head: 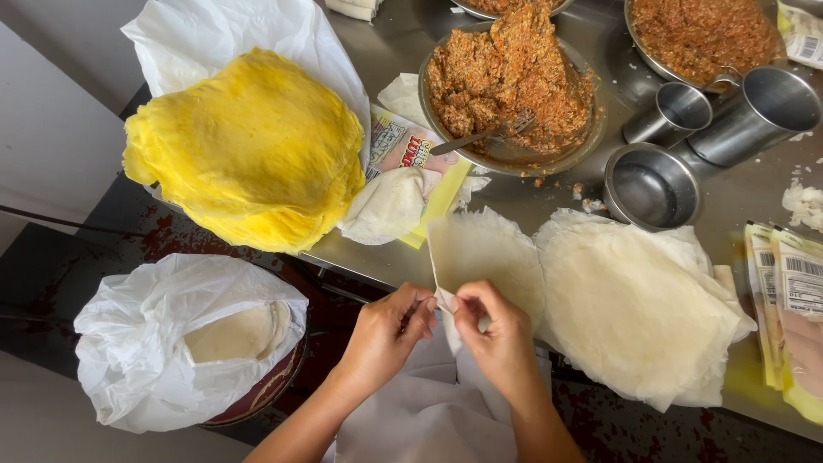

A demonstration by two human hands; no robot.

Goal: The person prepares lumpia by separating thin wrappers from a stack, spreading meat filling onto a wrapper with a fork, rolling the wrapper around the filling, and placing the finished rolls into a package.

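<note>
at the near edge of a steel desk [754, 206], the left hand [381, 334] and right hand [497, 339] pinch closed on the corner of a thin pale pastry sheet [484, 253]. the sheet looks fragile, so uneven pulling could tear it, or drag it off the edge.

bench [754, 193]: grey steel, right and far, soft even glare | floor [51, 283]: dark with reddish speckles, near left | wall [51, 129]: pale panel, far left

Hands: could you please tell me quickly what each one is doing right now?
Left hand: closed, pinching the corner of the thin wrapper.
Right hand: closed, pinching the same corner of the wrapper.
</note>
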